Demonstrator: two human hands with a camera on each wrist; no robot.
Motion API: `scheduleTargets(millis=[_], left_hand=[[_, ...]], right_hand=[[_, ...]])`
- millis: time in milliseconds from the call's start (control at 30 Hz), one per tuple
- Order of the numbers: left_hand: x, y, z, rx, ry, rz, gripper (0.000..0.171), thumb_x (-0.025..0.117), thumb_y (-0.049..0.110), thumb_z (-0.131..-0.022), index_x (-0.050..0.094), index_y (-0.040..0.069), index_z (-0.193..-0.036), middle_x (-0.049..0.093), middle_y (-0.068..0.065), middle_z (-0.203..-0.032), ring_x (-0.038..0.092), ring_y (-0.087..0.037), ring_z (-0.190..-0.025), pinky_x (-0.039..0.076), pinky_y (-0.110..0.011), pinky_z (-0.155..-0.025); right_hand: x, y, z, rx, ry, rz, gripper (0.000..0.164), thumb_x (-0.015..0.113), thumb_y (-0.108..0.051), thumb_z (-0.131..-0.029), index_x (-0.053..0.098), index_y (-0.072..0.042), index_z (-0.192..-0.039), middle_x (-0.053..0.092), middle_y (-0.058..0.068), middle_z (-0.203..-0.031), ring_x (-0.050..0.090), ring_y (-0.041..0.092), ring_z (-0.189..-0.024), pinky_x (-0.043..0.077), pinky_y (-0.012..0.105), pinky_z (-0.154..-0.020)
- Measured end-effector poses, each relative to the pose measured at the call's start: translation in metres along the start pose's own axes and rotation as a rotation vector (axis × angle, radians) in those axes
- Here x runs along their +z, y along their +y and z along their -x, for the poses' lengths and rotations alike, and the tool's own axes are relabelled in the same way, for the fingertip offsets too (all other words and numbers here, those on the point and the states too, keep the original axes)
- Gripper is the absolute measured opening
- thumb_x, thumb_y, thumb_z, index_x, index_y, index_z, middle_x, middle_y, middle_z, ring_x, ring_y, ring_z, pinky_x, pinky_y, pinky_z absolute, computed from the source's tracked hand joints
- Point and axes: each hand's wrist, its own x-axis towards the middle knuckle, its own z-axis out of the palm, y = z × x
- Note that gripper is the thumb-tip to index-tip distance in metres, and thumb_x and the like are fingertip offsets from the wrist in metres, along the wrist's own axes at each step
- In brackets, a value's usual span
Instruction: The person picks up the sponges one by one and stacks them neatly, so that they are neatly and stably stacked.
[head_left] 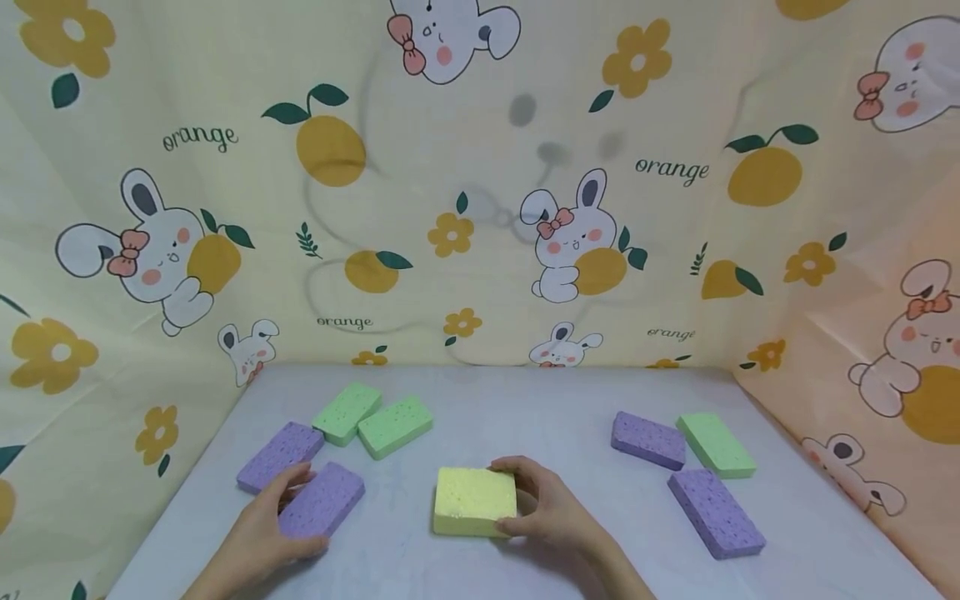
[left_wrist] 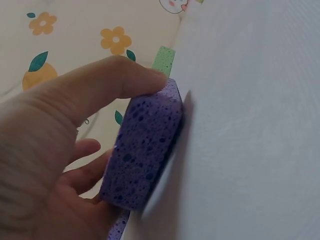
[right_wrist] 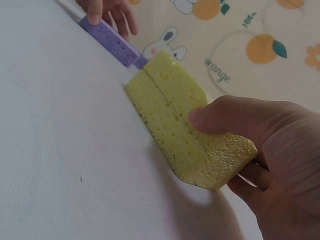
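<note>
My left hand [head_left: 255,529] grips a purple sponge [head_left: 324,502] by its edges, thumb on the near side and fingers at the far side. The left wrist view shows the thumb pressed on one end of this sponge [left_wrist: 145,145], which is tilted close to the white tabletop. At the middle of the table, my right hand [head_left: 551,508] holds a yellow sponge [head_left: 474,496] by its right end, between thumb and fingers. In the right wrist view a thin dark line runs along part of the yellow sponge [right_wrist: 170,82]; I cannot tell whether two pieces are stacked there.
Behind the left hand lie another purple sponge [head_left: 281,457] and two green sponges, one left [head_left: 348,412] and one right [head_left: 396,427]. On the right are a purple sponge [head_left: 648,439], a green sponge [head_left: 716,446] and a nearer purple sponge [head_left: 716,512]. A patterned cloth [head_left: 480,292] encloses the white table [head_left: 540,400].
</note>
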Motion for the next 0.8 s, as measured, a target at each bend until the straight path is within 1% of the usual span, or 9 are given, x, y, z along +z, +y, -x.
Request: scheduleTargets(millis=[133,233,300,433,533,600,667,733,800], left_hand=[[-0.0012,-0.0003,0.0027,-0.02,-0.003,-0.006,0.104,0.094,0.029,-0.062,0.037,0.001,-0.145,0.054,-0.018,-0.134,0.049,-0.04,-0.123,0.039,-0.053,-0.106],[-0.0024,-0.0002,0.004,-0.043,-0.001,-0.005,0.102,0.093,0.028,-0.065,0.036,0.002,-0.146,0.054,-0.018,-0.135,0.048,-0.04,-0.125,0.037,-0.055,-0.107],[-0.0033,-0.0001,0.0042,-0.042,0.005,-0.002,0.1,0.092,0.029,-0.068,0.035,0.002,-0.146,0.054,-0.019,-0.135,0.048,-0.041,-0.126,0.036,-0.056,-0.107],[-0.0055,0.0005,0.0036,0.007,0.047,-0.004,0.094,0.09,0.027,-0.071,0.038,0.002,-0.144,0.056,-0.017,-0.134,0.048,-0.039,-0.125,0.035,-0.06,-0.105],[-0.0064,0.0014,0.0029,0.059,0.081,0.006,0.09,0.09,0.024,-0.071,0.04,0.002,-0.143,0.057,-0.016,-0.133,0.049,-0.038,-0.124,0.033,-0.064,-0.104],[-0.0058,0.0022,0.002,0.086,0.098,0.013,0.089,0.09,0.022,-0.07,0.042,0.002,-0.142,0.058,-0.015,-0.132,0.05,-0.037,-0.124,0.033,-0.063,-0.103],[-0.0043,0.0027,0.0014,0.114,0.109,0.019,0.089,0.091,0.021,-0.07,0.043,0.002,-0.142,0.059,-0.013,-0.132,0.051,-0.036,-0.123,0.035,-0.059,-0.103],[-0.0023,0.003,0.0013,0.132,0.12,0.014,0.087,0.091,0.021,-0.069,0.044,0.003,-0.141,0.06,-0.011,-0.131,0.053,-0.032,-0.121,0.04,-0.046,-0.104],[-0.0004,0.0026,0.0026,0.147,0.132,0.01,0.086,0.091,0.019,-0.069,0.045,0.004,-0.14,0.061,-0.009,-0.131,0.054,-0.029,-0.119,0.042,-0.029,-0.1]], right_hand=[[0.0024,-0.0001,0.0004,-0.004,-0.003,-0.003,0.071,0.085,-0.008,-0.072,0.053,-0.01,-0.135,0.056,0.0,-0.133,0.049,0.024,-0.128,0.034,0.034,-0.11],[0.0041,-0.0005,0.0003,0.002,-0.006,-0.009,0.071,0.086,-0.008,-0.072,0.053,-0.01,-0.135,0.056,0.001,-0.133,0.049,0.025,-0.128,0.034,0.033,-0.11],[0.005,-0.0007,0.0001,0.008,-0.006,-0.011,0.071,0.086,-0.008,-0.071,0.053,-0.01,-0.134,0.056,0.001,-0.133,0.049,0.024,-0.128,0.034,0.034,-0.11],[0.006,-0.0011,-0.0016,0.009,-0.003,0.003,0.071,0.086,-0.008,-0.072,0.053,-0.011,-0.135,0.056,0.001,-0.134,0.048,0.025,-0.129,0.033,0.039,-0.112],[0.0055,-0.0013,-0.0032,-0.003,0.0,0.022,0.071,0.086,-0.009,-0.072,0.052,-0.01,-0.135,0.055,0.003,-0.134,0.047,0.028,-0.13,0.032,0.045,-0.112],[0.0044,-0.0015,-0.0036,-0.006,0.006,0.035,0.071,0.086,-0.01,-0.073,0.052,-0.01,-0.135,0.055,0.004,-0.134,0.047,0.029,-0.129,0.032,0.047,-0.111],[0.0032,-0.0021,-0.0028,-0.003,0.012,0.034,0.07,0.086,-0.011,-0.073,0.053,-0.01,-0.134,0.056,0.004,-0.134,0.048,0.03,-0.128,0.032,0.05,-0.111],[0.0023,-0.0027,-0.0017,0.002,0.018,0.043,0.069,0.086,-0.013,-0.073,0.053,-0.01,-0.134,0.056,0.004,-0.133,0.049,0.03,-0.127,0.033,0.051,-0.111],[0.0025,-0.0029,-0.0006,0.009,0.017,0.046,0.069,0.086,-0.014,-0.073,0.054,-0.011,-0.134,0.056,0.003,-0.133,0.05,0.029,-0.126,0.034,0.051,-0.11]])
